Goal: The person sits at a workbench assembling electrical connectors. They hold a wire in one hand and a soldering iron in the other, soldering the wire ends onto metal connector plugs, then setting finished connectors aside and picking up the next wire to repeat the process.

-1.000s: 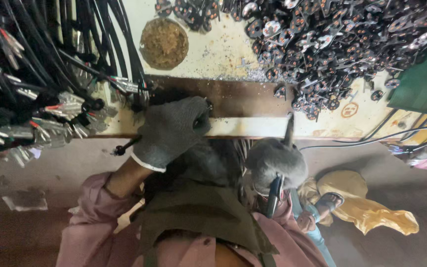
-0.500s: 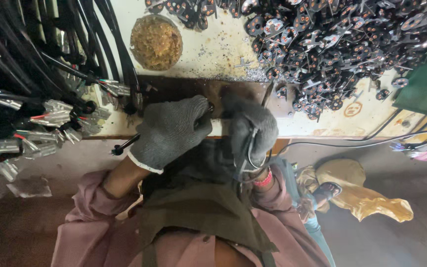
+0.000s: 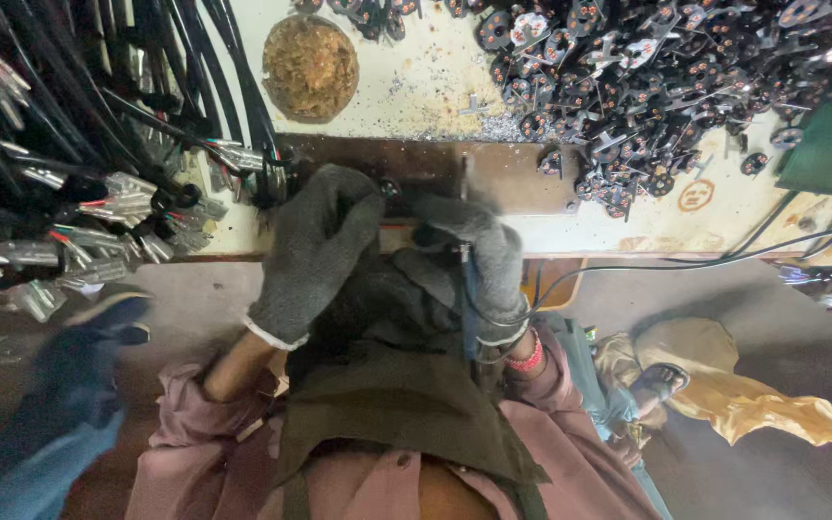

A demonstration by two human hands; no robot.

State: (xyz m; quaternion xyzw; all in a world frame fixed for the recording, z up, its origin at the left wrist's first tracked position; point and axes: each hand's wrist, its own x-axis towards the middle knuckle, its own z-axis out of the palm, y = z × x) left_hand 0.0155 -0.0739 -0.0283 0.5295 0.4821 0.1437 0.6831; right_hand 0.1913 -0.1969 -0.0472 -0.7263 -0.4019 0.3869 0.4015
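Both of my hands wear grey knitted gloves and meet at the near edge of the workbench. My left hand [image 3: 315, 250] is curled over a small dark cable end [image 3: 389, 187] on a brown metal plate [image 3: 512, 178]; the glove hides most of it. Just to its right, my right hand [image 3: 479, 255] grips a slim tool with a blue handle [image 3: 469, 313]. The tool's tip points up at the plate, close to my left fingers. A thin black cord [image 3: 628, 268] runs from the tool off to the right.
A heap of black plug parts [image 3: 666, 77] covers the bench's right. Black cables with metal ends [image 3: 79, 212] hang at the left. A round dish of brown paste [image 3: 310, 65] sits behind. A yellow cloth [image 3: 734, 395] lies lower right; a blurred blue shape [image 3: 60, 404] lower left.
My right hand came up from my lap with the tool and now sits beside my left hand at the plate. A blurred blue shape has entered at lower left.
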